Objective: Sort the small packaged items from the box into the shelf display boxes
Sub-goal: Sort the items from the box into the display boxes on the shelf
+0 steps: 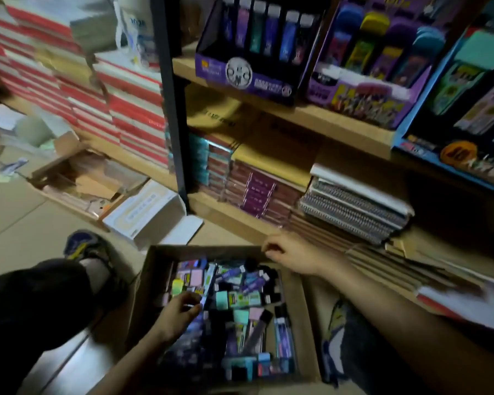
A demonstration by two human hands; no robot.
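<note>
The shelf (pixel 325 121) carries display boxes (pixel 248 81) above the floor-standing cardboard box (pixel 146 280) of loose small packaged items (pixel 240 303), the right hand (pixel 288 256) grasping its far rim with curled fingers, the left hand (pixel 177 315) curled among the packets, grasp indeterminable.

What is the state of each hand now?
Left hand: curled among the packs, grip cannot be told.
Right hand: closed on the box rim.
</note>
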